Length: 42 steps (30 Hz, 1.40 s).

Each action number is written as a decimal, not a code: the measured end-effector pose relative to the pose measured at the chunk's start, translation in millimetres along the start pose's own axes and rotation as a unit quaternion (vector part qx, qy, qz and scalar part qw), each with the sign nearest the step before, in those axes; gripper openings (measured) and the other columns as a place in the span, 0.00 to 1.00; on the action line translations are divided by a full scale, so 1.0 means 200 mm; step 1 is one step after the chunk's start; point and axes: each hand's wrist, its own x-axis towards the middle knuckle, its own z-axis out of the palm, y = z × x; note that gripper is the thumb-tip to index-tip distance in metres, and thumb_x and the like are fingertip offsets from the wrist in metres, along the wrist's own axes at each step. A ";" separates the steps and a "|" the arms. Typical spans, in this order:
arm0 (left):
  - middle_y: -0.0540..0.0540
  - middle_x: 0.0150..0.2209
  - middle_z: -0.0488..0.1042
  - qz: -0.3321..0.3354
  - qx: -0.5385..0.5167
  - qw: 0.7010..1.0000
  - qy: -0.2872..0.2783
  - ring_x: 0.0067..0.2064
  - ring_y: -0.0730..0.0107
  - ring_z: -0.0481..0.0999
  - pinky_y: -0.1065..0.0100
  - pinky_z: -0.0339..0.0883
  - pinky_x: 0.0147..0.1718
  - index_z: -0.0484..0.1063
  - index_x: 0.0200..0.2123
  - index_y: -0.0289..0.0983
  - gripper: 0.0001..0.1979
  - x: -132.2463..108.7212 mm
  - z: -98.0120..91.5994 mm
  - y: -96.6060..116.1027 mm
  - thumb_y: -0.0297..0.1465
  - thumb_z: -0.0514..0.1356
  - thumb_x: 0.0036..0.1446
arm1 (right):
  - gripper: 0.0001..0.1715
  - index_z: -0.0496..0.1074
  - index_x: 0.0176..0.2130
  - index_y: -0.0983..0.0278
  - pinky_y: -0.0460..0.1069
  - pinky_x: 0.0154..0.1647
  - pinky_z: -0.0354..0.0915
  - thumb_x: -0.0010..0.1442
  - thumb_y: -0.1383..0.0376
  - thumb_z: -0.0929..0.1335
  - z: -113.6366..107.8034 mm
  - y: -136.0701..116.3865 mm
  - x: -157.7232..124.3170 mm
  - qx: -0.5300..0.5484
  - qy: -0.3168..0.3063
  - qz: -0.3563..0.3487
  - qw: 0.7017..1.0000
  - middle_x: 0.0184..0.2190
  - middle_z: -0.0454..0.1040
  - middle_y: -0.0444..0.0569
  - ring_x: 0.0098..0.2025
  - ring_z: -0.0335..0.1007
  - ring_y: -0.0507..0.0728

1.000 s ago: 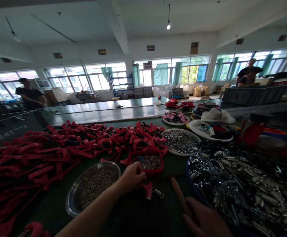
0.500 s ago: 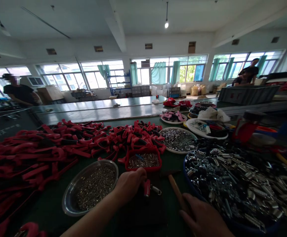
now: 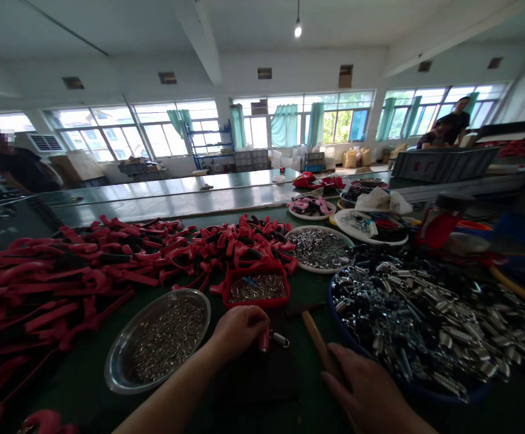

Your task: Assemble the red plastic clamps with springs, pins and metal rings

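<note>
My left hand [image 3: 240, 330] is closed in a pinch at the top of a small red part [image 3: 264, 341], just in front of a red tray of small metal pins [image 3: 286, 295]. A coil spring [image 3: 281, 340] sticks out to the right of that part. The fingertips partly hide what they grip. In my right hand [image 3: 368, 386] is the wooden handle of a hammer [image 3: 316, 337]. Its dark head points away from me, low over the bench. Left of my left hand stands a steel bowl [image 3: 114, 355] of tiny metal pieces.
Red-handled tools [image 3: 108, 253] lie heaped at left and centre. A big blue basin [image 3: 334, 301] of springs and metal parts stands at right. Behind it are a white plate [image 3: 350, 260] of small parts and a grey crate [image 3: 443, 166]. Two people are across the room.
My view has turned slightly, so the scene sits further left and up. My left fingers have come a little closer over the red part. The hammer stays in my right hand.
</note>
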 end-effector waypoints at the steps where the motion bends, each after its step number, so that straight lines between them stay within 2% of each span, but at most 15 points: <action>1: 0.49 0.30 0.77 -0.001 0.013 1.000 0.004 0.33 0.68 0.73 0.73 0.62 0.32 0.76 0.30 0.39 0.10 0.00 -0.01 0.00 0.36 0.57 0.50 | 0.26 0.66 0.52 0.73 0.55 0.46 0.66 0.59 0.59 0.60 0.00 0.00 0.00 0.002 0.002 -0.002 1.000 0.47 0.72 0.61 0.46 0.70 0.63; 4: 0.50 0.33 0.77 -0.005 0.048 0.999 0.018 0.37 0.67 0.73 0.72 0.61 0.36 0.76 0.30 0.41 0.10 -0.02 -0.02 0.00 0.37 0.56 0.51 | 0.26 0.66 0.51 0.72 0.55 0.46 0.66 0.58 0.59 0.61 0.00 0.00 0.00 0.011 0.013 -0.008 1.000 0.46 0.73 0.60 0.45 0.71 0.63; 8: 0.50 0.33 0.77 -0.017 0.082 0.996 0.028 0.38 0.66 0.73 0.72 0.61 0.35 0.75 0.32 0.41 0.11 -0.02 -0.02 0.01 0.38 0.55 0.53 | 0.25 0.67 0.51 0.69 0.54 0.44 0.67 0.58 0.58 0.61 0.00 0.00 0.01 0.022 0.026 -0.008 0.999 0.45 0.74 0.58 0.44 0.71 0.62; 14: 0.52 0.38 0.75 -0.016 0.151 0.987 0.050 0.38 0.68 0.73 0.72 0.59 0.35 0.74 0.33 0.43 0.09 -0.05 -0.01 0.05 0.36 0.54 0.55 | 0.27 0.66 0.52 0.73 0.55 0.47 0.66 0.59 0.59 0.60 -0.02 -0.01 -0.01 0.005 -0.003 -0.001 1.000 0.47 0.72 0.61 0.46 0.70 0.62; 20: 0.50 0.39 0.75 0.077 0.276 0.958 0.004 0.40 0.66 0.72 0.69 0.59 0.36 0.73 0.36 0.44 0.12 -0.08 0.00 0.10 0.31 0.50 0.59 | 0.30 0.64 0.53 0.73 0.58 0.50 0.63 0.51 0.66 0.63 -0.03 -0.02 -0.02 0.018 -0.002 -0.005 1.000 0.48 0.71 0.64 0.48 0.68 0.64; 22: 0.49 0.40 0.75 0.085 0.286 0.955 0.005 0.42 0.64 0.71 0.67 0.59 0.38 0.73 0.37 0.45 0.12 -0.09 -0.01 0.10 0.34 0.49 0.60 | 0.32 0.63 0.54 0.71 0.56 0.44 0.67 0.49 0.68 0.62 -0.04 -0.02 -0.03 0.101 0.000 0.030 0.994 0.47 0.71 0.62 0.42 0.72 0.62; 24: 0.48 0.46 0.74 0.094 0.272 0.958 0.010 0.46 0.61 0.68 0.64 0.58 0.43 0.71 0.44 0.45 0.15 -0.12 -0.02 0.07 0.40 0.51 0.58 | 0.33 0.57 0.58 0.71 0.52 0.29 0.72 0.52 0.67 0.58 -0.06 -0.01 -0.05 0.234 -0.038 0.087 0.968 0.43 0.73 0.60 0.30 0.75 0.58; 26: 0.44 0.52 0.69 0.096 0.245 0.965 0.009 0.51 0.55 0.65 0.59 0.55 0.50 0.64 0.53 0.44 0.29 -0.16 -0.04 0.03 0.50 0.56 0.49 | 0.33 0.53 0.60 0.70 0.49 0.18 0.69 0.55 0.64 0.56 -0.09 -0.02 -0.08 0.321 -0.063 0.107 0.939 0.39 0.75 0.57 0.22 0.73 0.55; 27: 0.43 0.53 0.68 0.093 0.230 0.969 0.005 0.53 0.52 0.63 0.56 0.53 0.52 0.62 0.55 0.42 0.38 -0.18 -0.04 0.01 0.54 0.59 0.42 | 0.33 0.53 0.60 0.68 0.49 0.18 0.69 0.56 0.63 0.56 -0.11 -0.02 -0.10 0.326 -0.050 0.088 0.940 0.39 0.75 0.56 0.22 0.73 0.55; 28: 0.41 0.53 0.67 0.088 0.216 0.972 0.001 0.53 0.51 0.63 0.55 0.52 0.53 0.61 0.55 0.40 0.43 -0.20 -0.04 -0.02 0.55 0.61 0.37 | 0.33 0.55 0.60 0.67 0.48 0.22 0.70 0.56 0.62 0.58 -0.13 -0.04 -0.12 0.308 -0.021 0.051 0.950 0.41 0.75 0.56 0.26 0.74 0.56; 29: 0.41 0.52 0.68 0.082 0.201 0.976 0.001 0.53 0.51 0.63 0.56 0.53 0.52 0.62 0.54 0.40 0.44 -0.21 -0.04 -0.04 0.55 0.62 0.34 | 0.32 0.56 0.59 0.65 0.48 0.28 0.71 0.55 0.61 0.60 -0.15 -0.06 -0.13 0.275 0.016 0.010 0.961 0.44 0.73 0.56 0.31 0.74 0.57; 32: 0.44 0.48 0.71 0.079 0.169 0.982 0.043 0.49 0.55 0.67 0.59 0.57 0.49 0.68 0.47 0.41 0.32 -0.22 0.00 -0.07 0.48 0.64 0.37 | 0.31 0.56 0.60 0.59 0.47 0.38 0.69 0.57 0.64 0.60 -0.19 -0.13 -0.11 0.158 0.082 -0.094 0.980 0.47 0.71 0.54 0.40 0.73 0.57; 35: 0.45 0.44 0.72 0.076 0.165 0.979 0.096 0.45 0.56 0.68 0.59 0.57 0.48 0.71 0.42 0.41 0.29 -0.20 0.03 -0.07 0.44 0.66 0.33 | 0.33 0.55 0.60 0.56 0.45 0.31 0.69 0.56 0.70 0.56 -0.20 -0.20 -0.05 0.025 0.059 -0.139 0.988 0.37 0.75 0.51 0.30 0.73 0.54; 38: 0.45 0.41 0.71 0.058 0.167 0.978 0.108 0.43 0.57 0.68 0.60 0.58 0.46 0.71 0.39 0.40 0.29 -0.19 0.05 -0.07 0.44 0.67 0.30 | 0.35 0.53 0.61 0.56 0.43 0.24 0.67 0.55 0.73 0.55 -0.23 -0.23 -0.01 -0.057 0.041 -0.149 0.986 0.32 0.74 0.50 0.24 0.71 0.52; 42: 0.45 0.40 0.71 0.050 0.165 0.980 0.096 0.44 0.57 0.67 0.59 0.56 0.47 0.71 0.39 0.39 0.30 -0.19 0.05 -0.08 0.45 0.67 0.30 | 0.32 0.47 0.63 0.58 0.46 0.32 0.68 0.60 0.71 0.53 -0.25 -0.23 -0.04 -0.031 0.096 -0.181 0.978 0.39 0.73 0.54 0.32 0.72 0.55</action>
